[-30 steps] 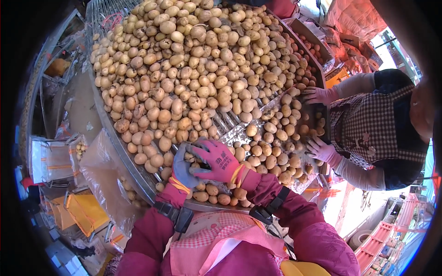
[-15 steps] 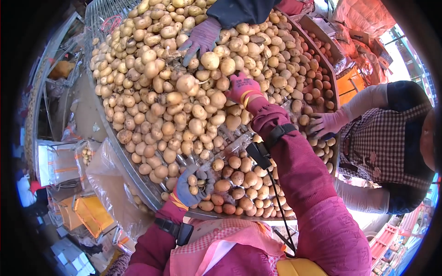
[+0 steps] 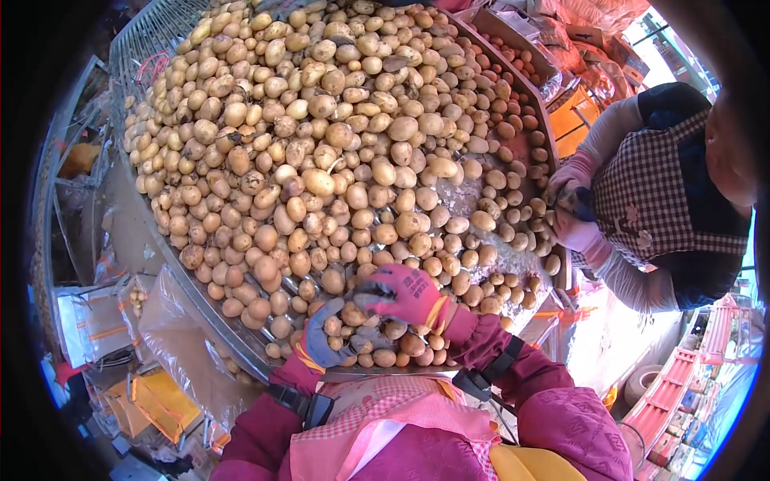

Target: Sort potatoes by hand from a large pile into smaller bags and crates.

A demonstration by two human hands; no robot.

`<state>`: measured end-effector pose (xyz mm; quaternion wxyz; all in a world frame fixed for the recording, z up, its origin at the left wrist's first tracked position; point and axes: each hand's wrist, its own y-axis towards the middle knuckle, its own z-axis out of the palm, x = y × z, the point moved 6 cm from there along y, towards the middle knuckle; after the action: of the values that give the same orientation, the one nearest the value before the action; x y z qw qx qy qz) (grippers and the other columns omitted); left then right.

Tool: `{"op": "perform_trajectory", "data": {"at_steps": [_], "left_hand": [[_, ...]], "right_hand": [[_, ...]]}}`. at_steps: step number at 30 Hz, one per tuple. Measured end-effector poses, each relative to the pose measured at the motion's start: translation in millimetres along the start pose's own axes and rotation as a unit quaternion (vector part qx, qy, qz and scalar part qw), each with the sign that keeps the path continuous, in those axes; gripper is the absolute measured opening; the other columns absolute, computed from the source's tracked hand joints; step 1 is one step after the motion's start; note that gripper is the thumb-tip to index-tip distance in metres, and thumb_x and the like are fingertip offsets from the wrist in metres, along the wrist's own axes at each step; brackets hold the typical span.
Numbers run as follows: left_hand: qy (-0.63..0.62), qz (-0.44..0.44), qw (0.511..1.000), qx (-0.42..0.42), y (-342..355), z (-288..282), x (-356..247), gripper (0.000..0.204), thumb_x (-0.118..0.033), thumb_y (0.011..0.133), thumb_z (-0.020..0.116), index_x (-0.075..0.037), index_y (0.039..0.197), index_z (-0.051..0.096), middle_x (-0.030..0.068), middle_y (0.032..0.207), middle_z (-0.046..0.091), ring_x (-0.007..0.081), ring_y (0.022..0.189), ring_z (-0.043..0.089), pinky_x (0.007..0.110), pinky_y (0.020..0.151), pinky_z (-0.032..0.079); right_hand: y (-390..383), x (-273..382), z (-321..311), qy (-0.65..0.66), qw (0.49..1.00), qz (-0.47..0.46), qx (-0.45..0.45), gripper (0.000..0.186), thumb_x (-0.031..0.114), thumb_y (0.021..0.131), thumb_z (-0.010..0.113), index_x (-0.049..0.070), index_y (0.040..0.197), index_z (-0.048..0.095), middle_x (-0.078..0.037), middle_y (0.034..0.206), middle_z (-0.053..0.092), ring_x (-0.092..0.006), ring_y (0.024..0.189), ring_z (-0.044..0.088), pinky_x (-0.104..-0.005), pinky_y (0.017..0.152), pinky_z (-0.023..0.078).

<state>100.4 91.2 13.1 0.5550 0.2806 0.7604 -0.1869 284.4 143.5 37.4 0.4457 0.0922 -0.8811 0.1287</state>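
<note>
A big heap of tan potatoes [image 3: 265, 152] covers the slatted metal table in front of me. My left hand [image 3: 327, 335], in a grey-blue glove, curls around a few small potatoes [image 3: 350, 314] near the table's front edge. Close against it is my right hand [image 3: 407, 298], in a pink glove with dark fingertips. Its fingers bend down over the small potatoes by the left hand; what lies under them is hidden. Several loose potatoes [image 3: 411, 345] rest just below both hands.
A metal rim [image 3: 200, 309] bounds the table at left. A co-worker in a checked apron [image 3: 642, 180] stands at right, gloved hands together at the table's edge. Orange crates [image 3: 573, 120] stand at back right, a clear plastic sheet [image 3: 180, 321] and yellow bags [image 3: 164, 397] at lower left.
My right hand has come back from the heap to my left hand. Another person's gloved hand has left the far side. The co-worker at right has brought both hands together. The view has shifted.
</note>
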Motion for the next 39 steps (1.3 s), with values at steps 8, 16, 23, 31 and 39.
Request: {"op": "perform_trajectory", "data": {"at_steps": [8, 16, 23, 31, 39], "left_hand": [[-0.685, -0.288, 0.668, -0.044, -28.5, 7.1, 33.2, 0.051, -0.034, 0.101, 0.044, -0.004, 0.143, 0.041, 0.0174, 0.128, 0.057, 0.0229, 0.086, 0.062, 0.035, 0.066, 0.053], [-0.721, -0.294, 0.627, -0.014, -34.1, 11.7, 27.7, 0.053, -0.039, 0.104, 0.039, -0.004, 0.144, 0.044, 0.0216, 0.135, 0.057, 0.032, 0.103, 0.066, 0.039, 0.084, 0.058], [-0.761, -0.264, 0.592, -0.029, -34.1, 8.1, 16.3, 0.047, -0.035, 0.104, 0.039, -0.005, 0.141, 0.042, 0.0211, 0.138, 0.052, 0.0415, 0.115, 0.061, 0.045, 0.085, 0.06], [-0.546, -0.19, 0.815, -0.033, -46.4, -8.2, 7.7, 0.054, -0.04, 0.104, 0.037, -0.006, 0.146, 0.04, 0.0162, 0.143, 0.049, 0.028, 0.117, 0.059, 0.033, 0.077, 0.058], [-0.701, -0.104, 0.698, -0.108, -97.3, -29.9, -21.2, 0.063, -0.051, 0.104, 0.035, -0.005, 0.145, 0.043, 0.0163, 0.14, 0.053, 0.0287, 0.118, 0.06, 0.041, 0.096, 0.056]], "right_hand": [[183.5, -48.6, -120.8, -0.211, 0.956, 0.019, -0.205, 0.064, 0.039, 0.086, 0.071, 0.014, 0.141, 0.05, -0.02, 0.135, 0.054, -0.0365, 0.124, 0.053, -0.0457, 0.101, 0.047], [144.2, -87.1, -52.1, 0.108, 0.987, 0.121, -0.004, 0.073, 0.048, 0.081, 0.076, -0.001, 0.131, 0.055, -0.012, 0.111, 0.068, -0.0222, 0.106, 0.064, -0.0361, 0.091, 0.051], [55.3, -56.1, -30.2, 0.78, 0.619, 0.076, 0.05, 0.06, 0.052, 0.101, 0.049, 0.003, 0.135, 0.052, -0.018, 0.135, 0.056, -0.0422, 0.127, 0.052, -0.0442, 0.101, 0.053], [15.6, 18.2, 20.5, 0.761, 0.613, 0.168, 0.129, 0.085, 0.074, 0.09, 0.047, 0.005, 0.141, 0.047, -0.02, 0.138, 0.054, -0.0354, 0.117, 0.062, -0.0474, 0.09, 0.057], [2.3, 104.3, 56.6, 0.744, 0.608, 0.057, 0.271, 0.092, 0.076, 0.092, 0.039, 0.003, 0.148, 0.039, -0.02, 0.142, 0.051, -0.036, 0.13, 0.052, -0.0485, 0.099, 0.052]]}}
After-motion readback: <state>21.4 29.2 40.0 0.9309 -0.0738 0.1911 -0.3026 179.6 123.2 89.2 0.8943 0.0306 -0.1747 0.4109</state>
